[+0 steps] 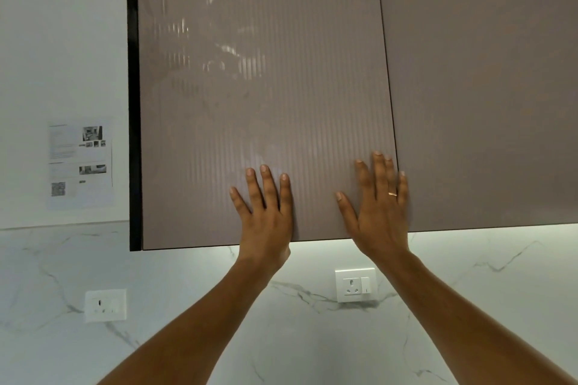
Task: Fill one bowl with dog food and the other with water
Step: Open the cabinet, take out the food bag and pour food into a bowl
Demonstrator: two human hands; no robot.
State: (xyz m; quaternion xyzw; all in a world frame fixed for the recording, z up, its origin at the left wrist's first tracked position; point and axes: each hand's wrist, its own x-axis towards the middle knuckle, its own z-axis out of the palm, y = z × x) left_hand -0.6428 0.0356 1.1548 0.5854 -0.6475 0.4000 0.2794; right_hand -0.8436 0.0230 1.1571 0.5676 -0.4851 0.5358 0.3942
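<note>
Dim, soft picture; a bright strip of light glows just beneath the cabinet door [266,87]; blurry glare streaks its ribbed upper face; straight edges bow outward near the corners.

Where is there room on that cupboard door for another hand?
Bare door lies left of the left hand, out to the black edge strip, and everywhere above both hands. A narrower patch sits between the hands. The right hand crowds the seam with the next door.
</note>
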